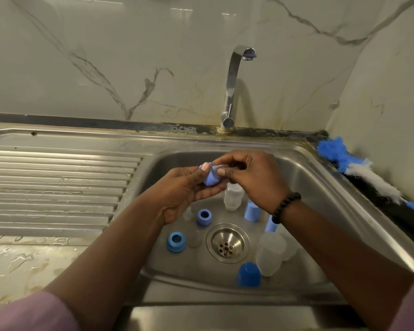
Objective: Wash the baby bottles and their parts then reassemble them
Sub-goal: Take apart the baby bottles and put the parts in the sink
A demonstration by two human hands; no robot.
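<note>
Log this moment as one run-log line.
left hand: holds blue ring | right hand: pinches nipple at ring | over sink | tap: off | parts in basin: unwashed

It was a home kitchen: a stainless steel sink [320,177] had a ridged draining board [58,187] beside it and a chrome tap [232,91] behind it against a marble-look wall [129,56]

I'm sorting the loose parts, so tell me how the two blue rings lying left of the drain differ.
The darker blue ring lies nearer the person, at the basin's front left; the paler blue ring lies farther back, close to the left hand. The darker ring looks a little wider. Both sit flat on the sink floor, each with its round hole facing up, and neither is touched by a hand.
</note>
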